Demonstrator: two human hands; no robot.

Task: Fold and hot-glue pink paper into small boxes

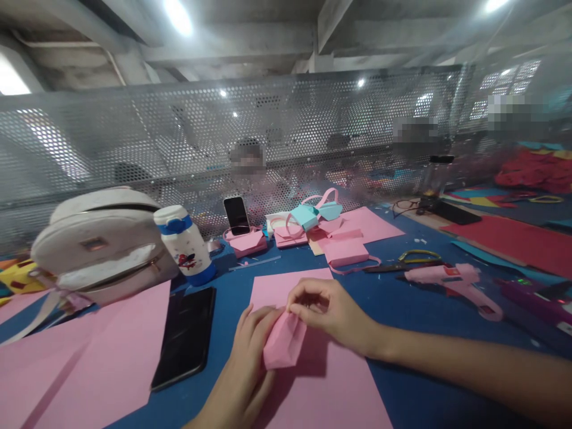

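A small folded pink paper piece (283,342) is held above a pink sheet (344,381) on the blue table. My left hand (252,342) wraps round its left side, with the fingers closed on it. My right hand (328,307) pinches the top edge of the same piece between thumb and forefinger. Beyond my hands lie small pink paper bags (346,249), one with a blue bow (308,215) near it. To the right of my right hand are a pink glue gun (451,277) and scissors (402,265).
A black tablet (185,336), large pink paper (89,357), a white bottle (185,244) and a pale backpack (107,244) stand or lie at left. A phone (236,214) leans behind. Red paper (513,238) and a purple glue gun (531,301) lie right. A perforated metal screen (201,143) crosses behind.
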